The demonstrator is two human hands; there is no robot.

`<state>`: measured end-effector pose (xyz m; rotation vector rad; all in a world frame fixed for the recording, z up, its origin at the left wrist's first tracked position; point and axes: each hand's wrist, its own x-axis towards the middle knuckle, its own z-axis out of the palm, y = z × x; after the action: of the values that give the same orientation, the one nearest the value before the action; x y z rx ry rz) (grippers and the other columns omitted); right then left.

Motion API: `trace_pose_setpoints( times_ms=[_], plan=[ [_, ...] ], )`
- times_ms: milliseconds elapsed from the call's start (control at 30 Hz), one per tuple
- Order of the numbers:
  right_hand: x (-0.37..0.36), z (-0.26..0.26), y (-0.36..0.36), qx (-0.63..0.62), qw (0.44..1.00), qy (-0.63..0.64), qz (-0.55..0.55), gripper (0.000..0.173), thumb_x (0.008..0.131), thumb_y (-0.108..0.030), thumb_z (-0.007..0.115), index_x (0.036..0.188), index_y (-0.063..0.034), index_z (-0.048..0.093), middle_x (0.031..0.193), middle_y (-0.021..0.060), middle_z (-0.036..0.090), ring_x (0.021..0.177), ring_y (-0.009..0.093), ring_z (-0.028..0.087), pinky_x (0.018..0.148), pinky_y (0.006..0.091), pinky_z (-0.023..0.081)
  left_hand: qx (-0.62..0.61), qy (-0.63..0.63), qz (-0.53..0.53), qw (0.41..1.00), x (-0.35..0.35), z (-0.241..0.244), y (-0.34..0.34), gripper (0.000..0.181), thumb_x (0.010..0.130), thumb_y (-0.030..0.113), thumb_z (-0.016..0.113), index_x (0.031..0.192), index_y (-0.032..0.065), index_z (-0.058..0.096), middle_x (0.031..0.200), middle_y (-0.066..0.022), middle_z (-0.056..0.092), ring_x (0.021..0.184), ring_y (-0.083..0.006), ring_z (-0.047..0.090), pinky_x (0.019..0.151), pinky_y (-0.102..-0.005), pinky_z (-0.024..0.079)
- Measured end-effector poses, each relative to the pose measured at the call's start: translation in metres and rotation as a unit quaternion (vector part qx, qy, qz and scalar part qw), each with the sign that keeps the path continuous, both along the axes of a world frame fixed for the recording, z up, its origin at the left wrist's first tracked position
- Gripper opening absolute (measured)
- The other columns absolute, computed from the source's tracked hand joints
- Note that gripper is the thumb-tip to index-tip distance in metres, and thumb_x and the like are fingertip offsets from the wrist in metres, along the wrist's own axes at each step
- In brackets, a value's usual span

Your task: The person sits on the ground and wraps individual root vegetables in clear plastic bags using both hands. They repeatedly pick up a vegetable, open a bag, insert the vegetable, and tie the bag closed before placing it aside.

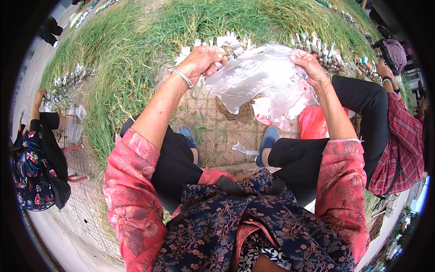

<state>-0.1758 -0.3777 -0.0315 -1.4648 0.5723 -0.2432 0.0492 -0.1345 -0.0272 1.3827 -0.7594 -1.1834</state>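
A thin, clear plastic bag [244,78] is stretched between my two hands above the ground. My left hand [203,62], with a bangle at its wrist, has its fingers closed at the bag's left edge. At the far right corner of the bag, my right hand [308,66] pinches the film between thumb and fingers. More crumpled white plastic with red print [272,108] lies below the bag, and a red plastic bag [312,122] is under my right forearm. Just beyond my left hand sit small tied bundles in white plastic [234,42], partly hidden.
Rows of tied bundles [319,51] stand along the grass [136,61]. A plastic scrap [245,149] lies between my blue shoes [188,137] on the paving. One person in a plaid shirt [404,136] sits close at right; another in floral clothing [34,163] is at left.
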Motion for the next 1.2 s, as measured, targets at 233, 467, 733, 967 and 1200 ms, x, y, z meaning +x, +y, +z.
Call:
trace_pose_setpoints(
  times_ms=[233, 467, 733, 967, 1200],
  plan=[
    [0.010, 0.027, 0.038, -0.086, 0.991, -0.012, 0.101, 0.013, 0.076, -0.018, 0.061, 0.077, -0.0070, 0.055, 0.067, -0.0014, 0.056, 0.060, 0.004, 0.048, 0.059, 0.0176, 0.036, -0.043, -0.100, -0.112, 0.988, -0.009, 0.002, -0.003, 0.016, 0.080, 0.010, 0.050, 0.087, -0.0008, 0.059, 0.090, -0.0071, 0.059, 0.044, -0.0032, 0.038, 0.043, -0.0163, 0.031],
    [0.021, 0.029, 0.065, -0.076, 0.987, -0.060, 0.125, 0.011, 0.077, -0.017, 0.061, 0.080, -0.0083, 0.055, 0.066, -0.0037, 0.056, 0.057, 0.001, 0.044, 0.051, 0.0154, 0.033, -0.076, 0.081, -0.241, 0.964, -0.028, -0.003, -0.004, 0.025, 0.082, 0.022, 0.052, 0.091, -0.0003, 0.055, 0.066, -0.0027, 0.054, 0.048, -0.0069, 0.046, 0.045, -0.0181, 0.033],
    [0.030, 0.010, 0.079, -0.136, 0.983, -0.079, 0.097, 0.011, 0.080, -0.016, 0.058, 0.084, -0.0065, 0.055, 0.067, -0.0049, 0.054, 0.057, 0.001, 0.043, 0.049, 0.0160, 0.032, -0.097, 0.240, -0.239, 0.936, -0.055, 0.001, 0.002, 0.023, 0.082, 0.019, 0.054, 0.097, 0.0012, 0.054, 0.070, 0.0000, 0.052, 0.046, -0.0057, 0.037, 0.042, -0.0176, 0.027],
    [0.026, 0.026, 0.081, -0.102, 0.981, 0.015, 0.163, 0.016, 0.079, -0.019, 0.059, 0.083, -0.0042, 0.056, 0.067, -0.0063, 0.051, 0.058, 0.000, 0.042, 0.050, 0.0168, 0.033, -0.039, 0.193, -0.210, 0.958, -0.044, -0.007, 0.005, 0.016, 0.080, 0.018, 0.055, 0.091, 0.0067, 0.056, 0.076, 0.0039, 0.054, 0.057, -0.0015, 0.035, 0.045, -0.0170, 0.022],
    [0.020, 0.034, 0.083, -0.051, 0.951, 0.097, 0.290, 0.017, 0.073, -0.014, 0.065, 0.081, -0.0013, 0.059, 0.073, -0.0022, 0.057, 0.065, 0.004, 0.049, 0.061, 0.0197, 0.040, -0.031, 0.056, -0.190, 0.980, -0.048, 0.004, 0.008, 0.019, 0.080, 0.022, 0.055, 0.090, 0.0054, 0.056, 0.074, 0.0046, 0.052, 0.058, -0.0017, 0.037, 0.046, -0.0165, 0.023]
  ],
)
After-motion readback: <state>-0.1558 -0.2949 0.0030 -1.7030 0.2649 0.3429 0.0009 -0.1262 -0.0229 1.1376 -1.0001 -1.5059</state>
